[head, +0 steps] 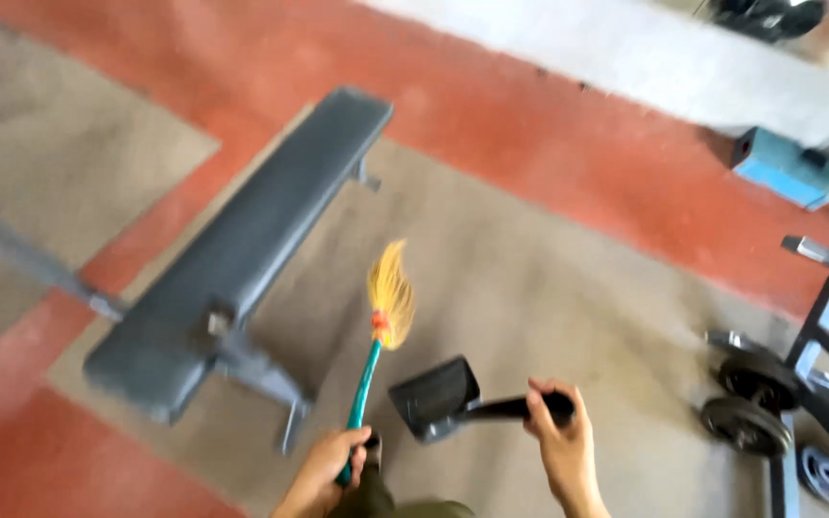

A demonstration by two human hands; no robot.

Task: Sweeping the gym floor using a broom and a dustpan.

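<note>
My left hand (pixel 323 470) grips the teal handle of a small broom (pixel 388 299), whose yellow bristles point away from me over the grey mat (pixel 530 278). My right hand (pixel 558 436) is closed around the black handle of a dark dustpan (pixel 436 395), held just above the mat with its scoop pointing left toward the broom. Broom and dustpan are close together but apart.
A dark padded gym bench (pixel 242 249) stands to the left on metal legs. Weight plates (pixel 750 403) and a blue-grey metal rack (pixel 822 326) are at the right. A blue box (pixel 784 168) sits by the pale wall (pixel 645 53). Red floor surrounds the mat.
</note>
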